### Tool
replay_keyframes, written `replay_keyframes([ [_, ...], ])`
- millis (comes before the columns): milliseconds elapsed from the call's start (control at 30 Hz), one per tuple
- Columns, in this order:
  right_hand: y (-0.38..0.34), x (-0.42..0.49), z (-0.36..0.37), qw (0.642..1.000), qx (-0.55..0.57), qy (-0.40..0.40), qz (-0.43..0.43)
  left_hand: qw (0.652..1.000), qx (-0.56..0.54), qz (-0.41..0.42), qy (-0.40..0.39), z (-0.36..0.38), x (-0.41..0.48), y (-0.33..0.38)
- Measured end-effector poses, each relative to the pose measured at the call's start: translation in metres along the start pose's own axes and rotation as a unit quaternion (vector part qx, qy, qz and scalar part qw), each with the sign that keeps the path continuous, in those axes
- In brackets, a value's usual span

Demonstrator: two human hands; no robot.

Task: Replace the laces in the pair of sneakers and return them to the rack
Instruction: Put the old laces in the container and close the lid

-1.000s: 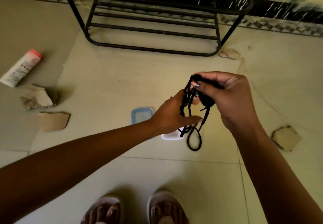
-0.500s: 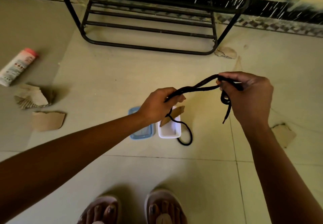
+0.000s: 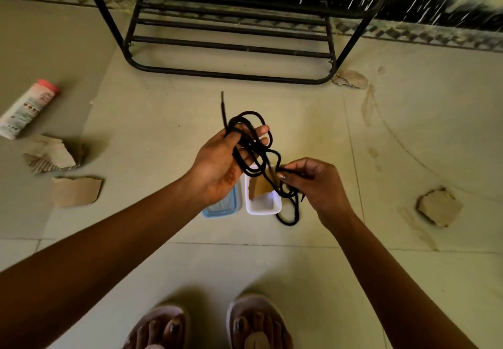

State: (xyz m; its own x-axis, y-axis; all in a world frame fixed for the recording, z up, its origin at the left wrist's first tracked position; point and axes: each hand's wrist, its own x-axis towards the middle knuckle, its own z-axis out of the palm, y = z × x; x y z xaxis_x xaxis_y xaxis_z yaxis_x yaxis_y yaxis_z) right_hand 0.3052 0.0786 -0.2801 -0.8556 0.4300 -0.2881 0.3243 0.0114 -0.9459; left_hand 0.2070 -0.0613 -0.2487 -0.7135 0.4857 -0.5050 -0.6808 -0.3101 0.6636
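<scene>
1. Left hand (image 3: 221,165): held palm up above the floor, with the fingers (image 3: 251,155) stretched out nearly straight and spread. It carries the lace without closing round it.
2. Black lace (image 3: 254,120): held in the air between the two hands, in front of the rack and above the floor. Several loose loops lie over and around the left fingers. One tipped end stands up past the left hand, pointing toward the rack. From the loops the cord runs down and right to the other hand.
3. Right hand (image 3: 319,186): lower and just to the right of the left hand, the two apart. Its fingers are curled, and the thumb and fingertips pinch a bunch of the lace. Below this pinch a loop hangs down beside the white container.
4. Rack (image 3: 231,48): black metal tube frame standing on the floor against the wall, well beyond the hands. The shelf bars in view carry nothing.
5. Floor (image 3: 163,136), under the hands: a white container (image 3: 264,206) with a piece of cardboard (image 3: 261,185) standing in it, and a blue lid (image 3: 221,208) touching its left side.
6. Floor, elsewhere: a bottle (image 3: 27,109) with a pink cap lying on its side at far left, two cardboard scraps (image 3: 74,191) near it, and another scrap (image 3: 439,207) at right.
7. Bottom edge: two sandalled feet (image 3: 257,321), toes toward the rack.
</scene>
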Motion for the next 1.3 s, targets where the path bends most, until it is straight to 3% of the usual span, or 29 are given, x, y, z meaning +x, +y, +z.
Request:
replay_keyframes([
  [100,0.004,-0.003,-0.006,0.996,-0.019,-0.074,0.036,0.999,-0.033,-0.005,0.031,-0.008,-0.004,0.002],
  [167,0.005,-0.001,-0.013,0.994,-0.037,-0.082,0.064,0.998,-0.042,-0.010,0.044,-0.013,-0.007,0.003],
  [300,0.020,0.017,-0.017,0.981,-0.147,0.063,0.108,0.997,-0.047,-0.021,0.060,-0.018,-0.012,0.003],
  [400,0.027,0.027,-0.007,0.971,-0.190,0.071,0.128,0.997,-0.044,-0.028,0.062,-0.020,-0.013,0.001],
  [533,0.025,0.029,-0.002,0.981,-0.071,0.088,0.154,0.997,-0.042,-0.033,0.058,-0.021,-0.013,0.000],
  [667,0.022,0.029,-0.021,0.967,0.068,0.184,0.163,0.997,-0.034,-0.032,0.059,-0.021,-0.009,0.001],
  [833,0.037,0.027,-0.056,0.911,0.224,0.292,0.185,0.997,-0.030,-0.039,0.064,-0.017,-0.005,-0.001],
  [1000,0.054,0.027,-0.075,0.843,0.308,0.384,0.218,0.997,-0.024,-0.038,0.069,-0.016,0.001,0.000],
  [1067,0.059,0.027,-0.077,0.840,0.263,0.414,0.233,0.997,-0.023,-0.038,0.066,-0.016,0.002,0.001],
  [1133,0.065,0.024,-0.069,0.854,0.087,0.462,0.222,0.997,-0.027,-0.039,0.066,-0.015,0.003,0.001],
  [1200,0.069,0.014,-0.053,0.872,-0.133,0.465,0.073,0.997,-0.026,-0.041,0.065,-0.014,0.006,0.000],
  [1267,0.068,0.005,-0.030,0.912,-0.255,0.312,-0.069,0.997,-0.021,-0.046,0.058,-0.011,0.010,0.001],
  [1300,0.067,0.001,-0.017,0.933,-0.283,0.210,-0.073,0.997,-0.020,-0.045,0.054,-0.009,0.012,0.001],
])
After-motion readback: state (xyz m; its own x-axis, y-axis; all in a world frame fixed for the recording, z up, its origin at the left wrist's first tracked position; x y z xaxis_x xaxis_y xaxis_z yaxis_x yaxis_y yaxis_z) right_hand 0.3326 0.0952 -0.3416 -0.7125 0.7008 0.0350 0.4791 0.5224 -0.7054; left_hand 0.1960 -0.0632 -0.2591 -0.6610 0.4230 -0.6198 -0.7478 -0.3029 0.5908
